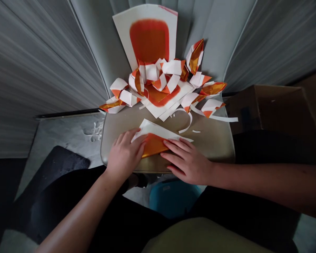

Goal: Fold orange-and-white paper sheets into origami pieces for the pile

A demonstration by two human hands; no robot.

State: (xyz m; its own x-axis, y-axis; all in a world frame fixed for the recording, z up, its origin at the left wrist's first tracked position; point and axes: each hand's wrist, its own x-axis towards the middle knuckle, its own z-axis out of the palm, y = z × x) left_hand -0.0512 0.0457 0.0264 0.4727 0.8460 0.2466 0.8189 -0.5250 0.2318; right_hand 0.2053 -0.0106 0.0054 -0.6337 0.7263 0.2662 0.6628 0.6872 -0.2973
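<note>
A sheet of white paper with an orange and gold panel (158, 143) lies folded over near the front of the chair seat, its folded edge toward me. My left hand (125, 151) rests on the left end of this sheet, thumb on the orange part and fingers stretched over the white edge. On the right end lies my right hand (188, 160), palm down, fingers spread and the fingertips touching the paper. Beyond the hands is a heap of folded paper pieces (171, 67) in white, orange and gold.
A flat sheet (149, 40) leans on the chair's backrest (213, 38), and more flat sheets (160, 111) lie under the heap. Paper strips (222, 118) are scattered on the seat (205, 147). A cardboard box (279, 109) stands right; a blue object (171, 198) is below.
</note>
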